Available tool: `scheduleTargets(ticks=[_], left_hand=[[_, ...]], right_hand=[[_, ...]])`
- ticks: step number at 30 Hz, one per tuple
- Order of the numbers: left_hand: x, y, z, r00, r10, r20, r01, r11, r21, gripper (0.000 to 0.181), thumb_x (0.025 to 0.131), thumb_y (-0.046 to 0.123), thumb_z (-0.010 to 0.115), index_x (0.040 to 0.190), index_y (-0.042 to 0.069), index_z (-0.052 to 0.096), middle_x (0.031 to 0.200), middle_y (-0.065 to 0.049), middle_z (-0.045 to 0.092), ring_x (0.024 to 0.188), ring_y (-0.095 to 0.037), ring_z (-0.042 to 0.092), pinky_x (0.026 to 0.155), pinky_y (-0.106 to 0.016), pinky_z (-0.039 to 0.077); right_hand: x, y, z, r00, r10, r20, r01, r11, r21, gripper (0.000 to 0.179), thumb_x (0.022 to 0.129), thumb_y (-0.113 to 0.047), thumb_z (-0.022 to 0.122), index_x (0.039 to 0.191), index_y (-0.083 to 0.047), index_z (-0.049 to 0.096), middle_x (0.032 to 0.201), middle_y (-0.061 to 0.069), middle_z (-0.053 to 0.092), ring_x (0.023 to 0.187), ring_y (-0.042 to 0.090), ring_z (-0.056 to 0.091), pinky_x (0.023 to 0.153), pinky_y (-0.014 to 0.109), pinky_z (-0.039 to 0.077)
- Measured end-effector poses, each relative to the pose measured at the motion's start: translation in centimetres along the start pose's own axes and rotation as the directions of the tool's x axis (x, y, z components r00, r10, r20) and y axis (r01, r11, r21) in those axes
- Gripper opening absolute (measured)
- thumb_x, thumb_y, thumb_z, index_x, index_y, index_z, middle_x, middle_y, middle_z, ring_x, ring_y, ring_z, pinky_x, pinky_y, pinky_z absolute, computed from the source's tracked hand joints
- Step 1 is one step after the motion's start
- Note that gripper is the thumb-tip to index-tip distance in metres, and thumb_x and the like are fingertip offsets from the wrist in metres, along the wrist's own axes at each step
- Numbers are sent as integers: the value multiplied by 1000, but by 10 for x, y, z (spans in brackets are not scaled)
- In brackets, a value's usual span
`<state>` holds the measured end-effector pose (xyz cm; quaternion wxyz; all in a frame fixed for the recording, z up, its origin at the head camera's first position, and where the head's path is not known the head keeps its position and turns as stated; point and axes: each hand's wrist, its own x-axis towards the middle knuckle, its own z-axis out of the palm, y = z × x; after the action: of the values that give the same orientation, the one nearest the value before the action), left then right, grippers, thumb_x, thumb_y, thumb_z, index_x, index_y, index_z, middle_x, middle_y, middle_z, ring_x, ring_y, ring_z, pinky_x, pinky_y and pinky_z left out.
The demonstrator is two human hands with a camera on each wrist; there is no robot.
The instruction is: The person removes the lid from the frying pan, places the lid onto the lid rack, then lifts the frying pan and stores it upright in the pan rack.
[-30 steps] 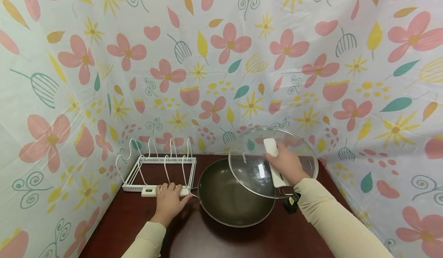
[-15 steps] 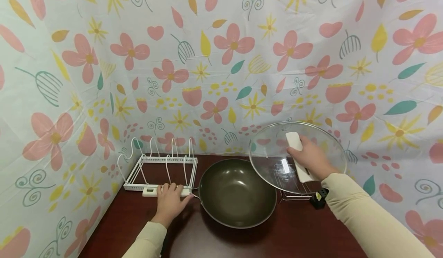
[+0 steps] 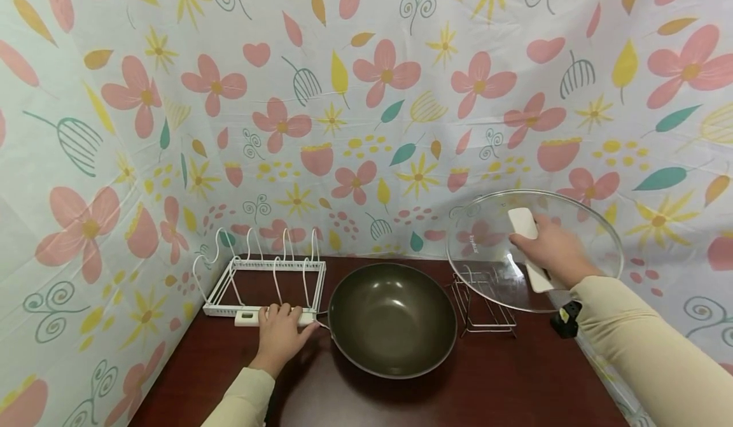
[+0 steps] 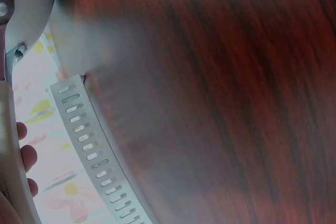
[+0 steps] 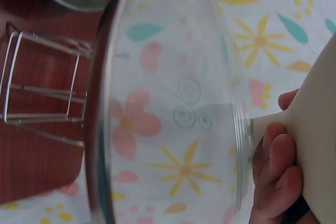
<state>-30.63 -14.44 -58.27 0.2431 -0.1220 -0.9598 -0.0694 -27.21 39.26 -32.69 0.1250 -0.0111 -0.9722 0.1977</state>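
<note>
A dark wok (image 3: 392, 320) with a long cream handle (image 3: 246, 318) sits on the table. My left hand (image 3: 280, 335) grips that handle; in the left wrist view its fingertips (image 4: 29, 157) curl round the far side of the handle. Up in the air at the right, my right hand (image 3: 552, 249) holds a glass lid (image 3: 487, 255) by its cream handle (image 3: 523, 223). The right wrist view shows the lid's metal rim (image 5: 102, 129) side on, with the fingers (image 5: 281, 156) wrapped about the handle. Nothing covers the wok.
A white rack with upright wire loops (image 3: 275, 265) stands behind my left hand, its slotted side (image 4: 89, 140) close to the wok handle. Right of the wok stands a small metal wire stand (image 3: 487, 329), partly seen through the lid. A floral sheet (image 3: 366, 121) hangs behind and beside the table.
My right hand has carried the lid to the right, from over the wok to beyond the wire stand. My left hand has stayed on the wok handle.
</note>
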Motion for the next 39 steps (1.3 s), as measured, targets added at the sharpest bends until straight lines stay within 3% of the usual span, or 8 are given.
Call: scheduleTargets(ticks=[7,20,26,33,39], left_hand=[[1,-1,1,1000,3,-1,-3,1000,0,57,86,69,64,101,15,70,94,-6,60,99,-34,51,99,-62,29],[0,-1,1,1000,-5,19,5,1000,6,57,86,71,63,100,15,69,93,-6,59,99,-33,50,101,-61,29],[2,1,-2,1000,2,3,-2,1000,-10,56,85,68,66,99,14,69,93,-7,60,98,-34,51,99,-62,30],[2,1,-2,1000,1,-5,-1,1000,-16,55,85,67,68,100,14,70,93,-8,61,98,-35,52,99,-63,30],[1,0,-1,1000,0,-1,0,1000,-18,56,85,67,67,101,14,70,94,-8,62,98,-34,52,99,-63,30]], right_hand=[[0,15,-18,1000,-2,-3,1,999,-45,59,98,-48,57,119,6,47,79,13,62,60,23,58,51,35,45],[4,27,-37,999,17,27,-13,990,-142,75,99,-48,53,134,17,36,81,21,62,58,28,58,49,39,43],[9,38,-37,999,-14,-33,8,986,-167,75,98,-47,56,141,11,34,84,27,63,58,31,58,47,41,41],[7,41,-35,997,-29,-65,17,984,-178,63,98,-47,56,128,7,40,71,16,62,53,29,55,43,41,40],[8,48,-31,996,-32,-77,16,980,-197,63,98,-45,57,121,10,41,68,16,60,52,29,55,43,42,39]])
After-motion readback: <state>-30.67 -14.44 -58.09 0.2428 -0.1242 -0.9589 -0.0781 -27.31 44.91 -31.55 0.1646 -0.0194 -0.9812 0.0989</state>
